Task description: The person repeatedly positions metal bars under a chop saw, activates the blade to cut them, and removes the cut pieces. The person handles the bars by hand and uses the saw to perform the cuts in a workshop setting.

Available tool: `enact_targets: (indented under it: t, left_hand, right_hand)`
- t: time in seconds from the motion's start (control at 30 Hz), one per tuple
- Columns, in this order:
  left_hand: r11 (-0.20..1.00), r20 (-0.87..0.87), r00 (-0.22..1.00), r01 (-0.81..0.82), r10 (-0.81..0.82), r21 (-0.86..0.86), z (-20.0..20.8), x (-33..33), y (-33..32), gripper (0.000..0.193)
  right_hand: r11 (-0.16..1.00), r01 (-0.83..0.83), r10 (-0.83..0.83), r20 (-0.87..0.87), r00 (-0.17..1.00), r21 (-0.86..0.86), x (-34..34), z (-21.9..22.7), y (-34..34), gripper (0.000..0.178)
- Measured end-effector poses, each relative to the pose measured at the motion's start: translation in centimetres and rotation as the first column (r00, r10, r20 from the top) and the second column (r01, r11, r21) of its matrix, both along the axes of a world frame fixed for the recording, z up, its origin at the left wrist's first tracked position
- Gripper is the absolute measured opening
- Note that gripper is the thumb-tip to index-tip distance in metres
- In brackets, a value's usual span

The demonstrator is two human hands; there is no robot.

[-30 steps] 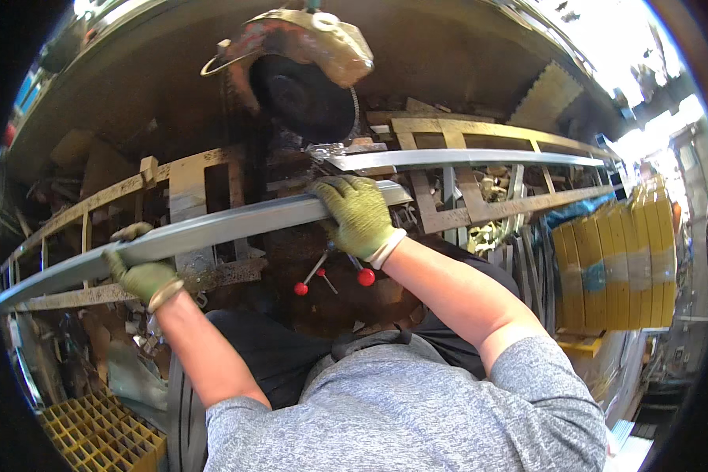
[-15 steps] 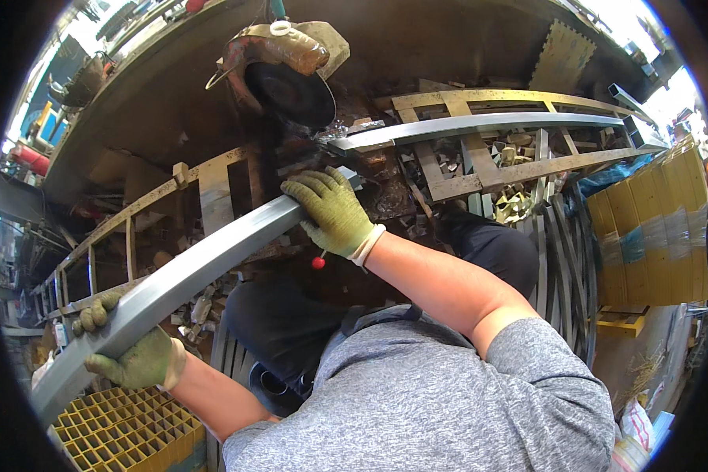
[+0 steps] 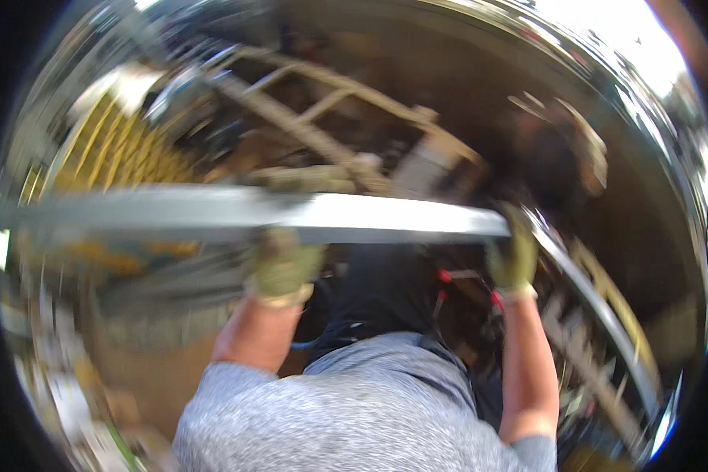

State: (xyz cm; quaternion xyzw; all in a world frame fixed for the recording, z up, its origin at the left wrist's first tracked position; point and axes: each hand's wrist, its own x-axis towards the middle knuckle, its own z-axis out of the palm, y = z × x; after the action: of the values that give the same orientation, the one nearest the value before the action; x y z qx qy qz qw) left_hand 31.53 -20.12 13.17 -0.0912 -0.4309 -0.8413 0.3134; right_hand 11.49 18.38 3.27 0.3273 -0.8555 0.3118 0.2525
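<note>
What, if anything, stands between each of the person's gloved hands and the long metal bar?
Nothing visible does: the left hand holds the metal bar directly, partway along, and the right hand holds its right end. Motion blur hides finer detail.

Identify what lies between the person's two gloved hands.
In the head view, a stretch of the silvery metal bar spans between the left hand and the right hand.
</note>
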Motion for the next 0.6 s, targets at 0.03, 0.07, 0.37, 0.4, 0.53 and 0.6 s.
enact_targets:
  t: [0.03,0.07,0.37,0.4,0.53,0.6]
  left_hand:
    - [0.997,-0.104,0.992,0.069,-0.070,-0.016,-0.8,0.9,-0.2,0.062]
    - [0.997,-0.118,0.991,0.063,-0.059,0.032,-1.6,1.7,-0.2,0.060]
    - [0.906,-0.037,0.994,-0.074,0.098,0.416,-6.6,9.3,-5.1,0.050]
    - [0.860,0.022,0.991,-0.126,0.132,0.494,-7.7,10.2,-6.2,0.049]
    - [0.694,0.149,0.935,-0.340,0.322,0.635,-12.9,12.0,-13.1,0.033]
    - [0.587,0.244,0.878,-0.461,0.412,0.665,-16.0,12.9,-16.9,0.023]
  right_hand:
    - [0.996,-0.063,0.065,-0.034,0.997,0.061,-0.7,0.0,0.0,0.073]
    - [0.996,-0.072,0.077,-0.081,0.994,0.061,-0.6,-0.4,-0.2,0.064]
    - [0.912,-0.177,0.223,-0.085,0.971,0.371,-2.3,3.5,-7.0,0.062]
    - [0.887,-0.230,0.274,-0.055,0.960,0.401,-2.3,4.0,-8.6,0.056]
    - [0.781,-0.311,0.353,0.027,0.935,0.541,0.2,4.8,-16.3,0.069]
    - [0.722,-0.326,0.358,0.073,0.931,0.611,2.2,4.6,-19.7,0.077]
